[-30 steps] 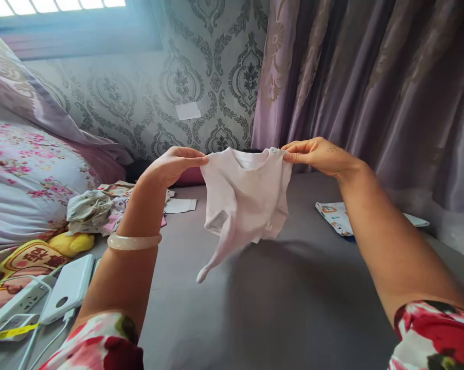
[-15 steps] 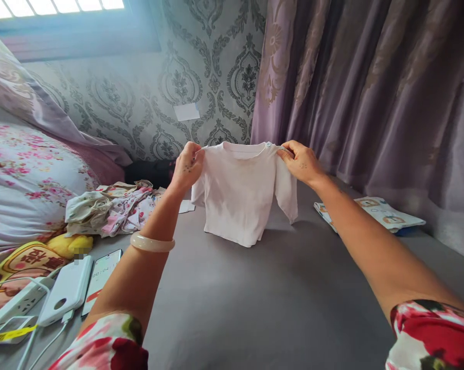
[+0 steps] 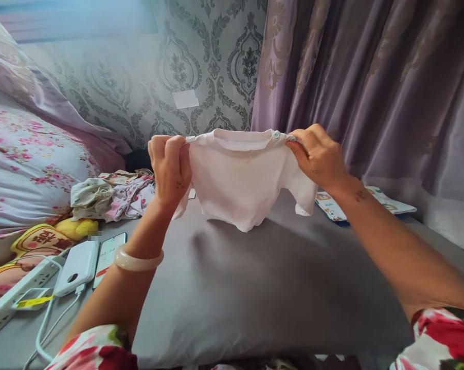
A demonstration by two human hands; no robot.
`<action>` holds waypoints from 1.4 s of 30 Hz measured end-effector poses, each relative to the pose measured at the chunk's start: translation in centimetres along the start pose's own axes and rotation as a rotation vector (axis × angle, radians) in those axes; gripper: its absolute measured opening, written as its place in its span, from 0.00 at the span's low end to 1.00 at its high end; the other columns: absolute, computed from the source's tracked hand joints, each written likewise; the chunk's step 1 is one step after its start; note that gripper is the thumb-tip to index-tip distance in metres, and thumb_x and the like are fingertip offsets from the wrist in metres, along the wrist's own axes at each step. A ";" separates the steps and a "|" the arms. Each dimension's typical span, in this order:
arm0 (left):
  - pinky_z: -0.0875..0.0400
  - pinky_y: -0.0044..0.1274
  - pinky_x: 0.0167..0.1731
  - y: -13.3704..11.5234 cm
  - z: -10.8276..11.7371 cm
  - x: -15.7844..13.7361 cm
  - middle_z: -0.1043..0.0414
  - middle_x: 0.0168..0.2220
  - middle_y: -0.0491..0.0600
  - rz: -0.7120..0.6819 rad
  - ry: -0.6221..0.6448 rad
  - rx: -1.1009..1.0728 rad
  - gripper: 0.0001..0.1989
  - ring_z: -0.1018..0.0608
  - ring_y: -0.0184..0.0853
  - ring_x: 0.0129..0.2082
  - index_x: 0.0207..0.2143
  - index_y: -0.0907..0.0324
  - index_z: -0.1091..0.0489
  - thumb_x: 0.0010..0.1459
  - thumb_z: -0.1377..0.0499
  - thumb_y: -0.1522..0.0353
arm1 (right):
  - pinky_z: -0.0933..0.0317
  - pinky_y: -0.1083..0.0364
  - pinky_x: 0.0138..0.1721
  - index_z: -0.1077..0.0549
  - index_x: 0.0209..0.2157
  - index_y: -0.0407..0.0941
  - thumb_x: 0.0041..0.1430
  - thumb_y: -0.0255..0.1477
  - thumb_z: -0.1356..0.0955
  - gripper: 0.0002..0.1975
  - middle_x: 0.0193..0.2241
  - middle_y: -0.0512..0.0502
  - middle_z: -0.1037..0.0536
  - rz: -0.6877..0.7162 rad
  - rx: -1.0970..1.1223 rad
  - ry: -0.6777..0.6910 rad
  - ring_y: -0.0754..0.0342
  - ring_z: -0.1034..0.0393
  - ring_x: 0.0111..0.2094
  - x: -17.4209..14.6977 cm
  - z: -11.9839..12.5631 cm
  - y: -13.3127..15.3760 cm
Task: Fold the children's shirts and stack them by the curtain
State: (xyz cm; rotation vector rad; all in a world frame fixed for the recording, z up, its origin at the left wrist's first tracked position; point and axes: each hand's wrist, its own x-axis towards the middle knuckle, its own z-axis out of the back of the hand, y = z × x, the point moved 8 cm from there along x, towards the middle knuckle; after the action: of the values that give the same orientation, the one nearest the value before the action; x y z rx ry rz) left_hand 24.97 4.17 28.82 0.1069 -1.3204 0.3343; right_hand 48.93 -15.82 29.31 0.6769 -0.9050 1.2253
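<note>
A small white long-sleeved baby shirt (image 3: 239,174) hangs in front of me, stretched between both hands above the grey sheet. My left hand (image 3: 170,167) pinches its left shoulder, fingers closed on the cloth. On the other side, my right hand (image 3: 319,154) grips the right shoulder beside a small button near the neckline. The collar faces up, and the hem hangs down close to the sheet. Both sleeves dangle, the left one partly hidden behind my left hand.
To the left lie crumpled baby clothes (image 3: 112,198), a yellow plush toy (image 3: 75,227), a white power bank (image 3: 77,267), a phone (image 3: 109,257) and a power strip (image 3: 21,293) with cables. Folded patterned cloth (image 3: 390,200) rests at the right near the purple curtain (image 3: 351,87).
My hands have moved apart and closer to me, pulling the shirt wider and raising it slightly. Its hem has bunched inward. The view has tilted down a little.
</note>
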 end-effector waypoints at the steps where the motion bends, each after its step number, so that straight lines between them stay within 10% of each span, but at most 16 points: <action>1: 0.36 0.36 0.50 -0.6 1.2 0.1 0.35 0.41 0.53 -0.033 -0.007 0.028 0.10 0.31 0.39 0.47 0.43 0.58 0.34 0.67 0.51 0.63 | 0.35 0.54 0.38 0.28 0.47 0.48 0.70 0.43 0.43 0.19 0.39 0.47 0.26 0.029 -0.005 -0.007 0.54 0.29 0.38 -0.1 1.0 0.5; 7: 0.33 0.41 0.49 -4.1 7.4 1.7 0.36 0.39 0.50 -0.085 -0.007 0.138 0.08 0.30 0.41 0.49 0.43 0.51 0.34 0.67 0.52 0.63 | 0.35 0.56 0.42 0.26 0.45 0.44 0.67 0.38 0.37 0.14 0.35 0.48 0.23 0.140 0.063 -0.064 0.56 0.28 0.38 0.7 6.8 3.1; 11: 0.31 0.42 0.48 -4.1 7.7 2.6 0.34 0.41 0.50 -0.016 0.107 0.138 0.07 0.29 0.43 0.51 0.42 0.45 0.34 0.64 0.49 0.64 | 0.35 0.56 0.42 0.24 0.44 0.44 0.65 0.38 0.35 0.14 0.38 0.50 0.21 0.066 0.188 0.064 0.57 0.27 0.39 1.8 6.7 3.0; 24: 0.34 0.33 0.43 3.3 -8.0 -10.5 0.32 0.35 0.52 0.110 0.563 -0.044 0.08 0.30 0.40 0.39 0.34 0.57 0.34 0.63 0.51 0.68 | 0.39 0.53 0.45 0.25 0.47 0.45 0.66 0.36 0.39 0.16 0.44 0.43 0.22 -0.158 0.205 0.631 0.48 0.29 0.45 -8.4 -11.3 -1.7; 42: 0.37 0.33 0.45 7.4 -17.4 -17.7 0.30 0.42 0.58 0.233 0.846 0.195 0.12 0.29 0.45 0.44 0.40 0.60 0.33 0.66 0.55 0.69 | 0.43 0.54 0.37 0.30 0.50 0.50 0.70 0.37 0.44 0.16 0.47 0.44 0.26 -0.267 -0.058 0.841 0.48 0.28 0.42 -14.0 -19.1 -3.0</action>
State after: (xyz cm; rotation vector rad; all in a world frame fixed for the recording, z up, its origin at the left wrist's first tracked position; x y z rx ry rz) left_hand 35.22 12.63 6.61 -0.0292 -0.4585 0.6236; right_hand 54.77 -7.33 7.79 0.1754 -0.1398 1.0872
